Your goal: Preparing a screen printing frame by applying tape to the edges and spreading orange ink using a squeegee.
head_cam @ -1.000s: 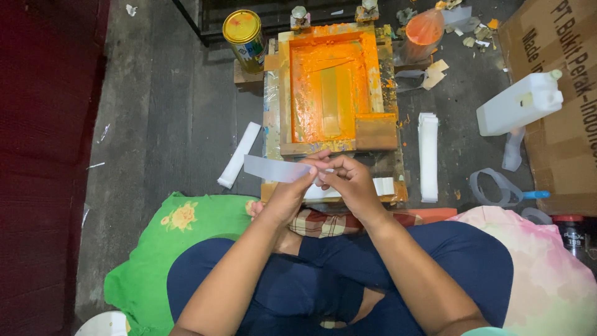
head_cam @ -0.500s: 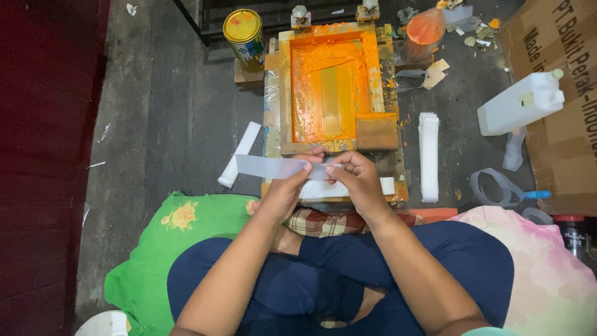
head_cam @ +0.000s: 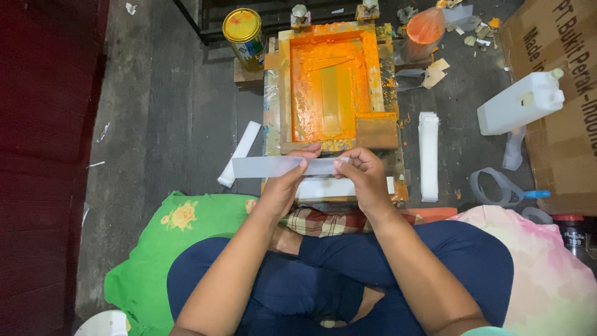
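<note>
Both hands hold one long, translucent white strip level in front of me. My left hand pinches it near the middle, and most of the strip sticks out to the left. My right hand grips its right end. Just beyond the hands stands a wooden screen-printing frame smeared with orange ink. Under my hands, on the base of the frame, lies another white strip.
A stack of white strips lies right of the frame, another pile left of it. A yellow-lidded can stands at the back, a white jerrycan and cardboard box at right. Green cushion by my left knee.
The strip has swung from a tilt to level and shifted leftwards in my hands. Both hands have dropped slightly towards me.
</note>
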